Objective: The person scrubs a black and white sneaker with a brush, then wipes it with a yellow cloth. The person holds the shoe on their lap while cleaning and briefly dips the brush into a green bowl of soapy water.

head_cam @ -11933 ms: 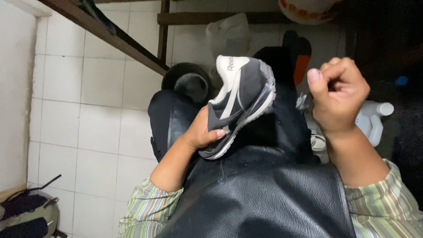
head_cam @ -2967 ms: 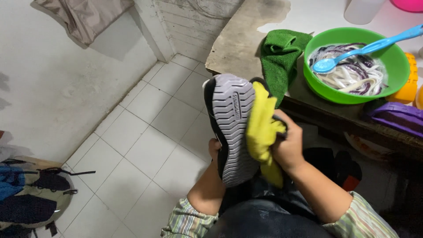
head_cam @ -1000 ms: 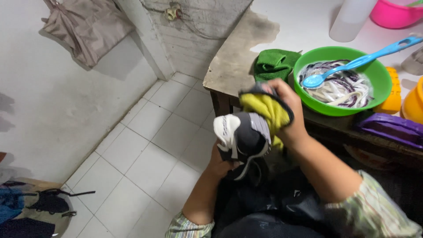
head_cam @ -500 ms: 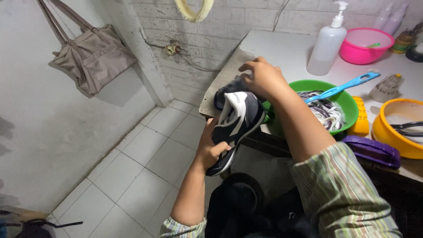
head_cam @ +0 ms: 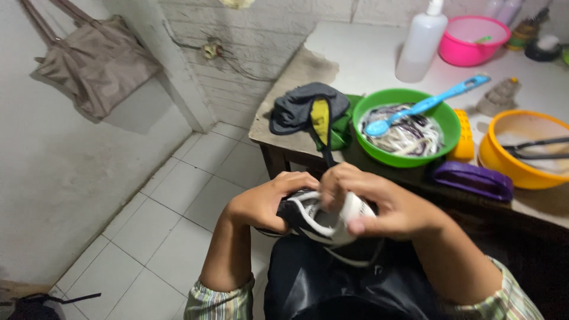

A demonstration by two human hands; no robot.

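One black-and-white sneaker (head_cam: pixel 323 222) rests over the person's lap, held in two hands. The left hand (head_cam: pixel 267 201) curls round its left end, grip clamped on the shoe. The right hand (head_cam: pixel 379 204) wraps over the top, fingers bent, grip also clamped on it. Beyond, on the desk (head_cam: pixel 355 59), lie one grey-and-yellow cloth (head_cam: pixel 308 109), one green bowl (head_cam: pixel 441 121) holding one blue brush (head_cam: pixel 427 104), one orange bowl (head_cam: pixel 521 148), one pink bowl (head_cam: pixel 474 41) and one white bottle (head_cam: pixel 421 44).

Far on my desk (head_cam: pixel 355 53): green bowl (head_cam: pixel 440 155) with blue spoon (head_cam: pixel 424 105), orange bowl (head_cam: pixel 504 160) right of it, purple lid (head_cam: pixel 472 180) near edge, pink bowl (head_cam: pixel 471 41) and white pump bottle (head_cam: pixel 421 44) farther back. Grey cloth (head_cam: pixel 296 106) at desk's left end. Brown bag (head_cam: pixel 95 62) hangs on left wall.
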